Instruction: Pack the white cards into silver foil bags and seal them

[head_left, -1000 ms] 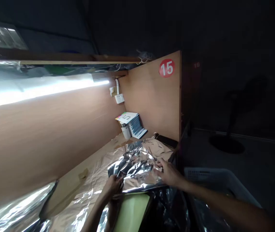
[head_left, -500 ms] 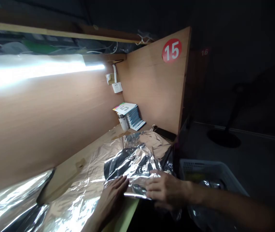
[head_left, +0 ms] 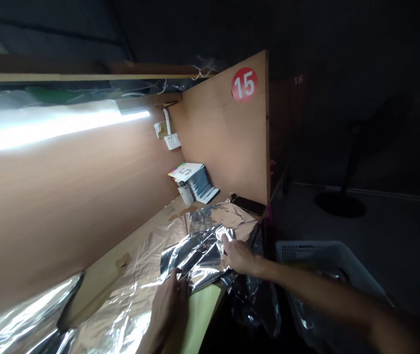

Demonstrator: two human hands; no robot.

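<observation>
A crumpled silver foil sheet [head_left: 198, 253] lies folded on a larger sheet of foil [head_left: 136, 295] that covers the wooden bench. My left hand [head_left: 171, 305] presses flat on the near edge of the folded sheet, fingers stretched out. My right hand [head_left: 237, 255] reaches further in and pinches the sheet's right edge. A pale green board [head_left: 200, 314] shows under the foil beside my left hand.
A wooden partition with a red "15" sticker [head_left: 244, 84] closes the bench's far end. A stack of booklets [head_left: 197, 179], a small white bottle [head_left: 186, 193] and a dark phone [head_left: 249, 204] sit there. A grey plastic basket [head_left: 328, 258] stands right of the bench.
My right hand has moved from the sheet's near edge further along its right side. My left hand has slid back toward me. The green board shows again.
</observation>
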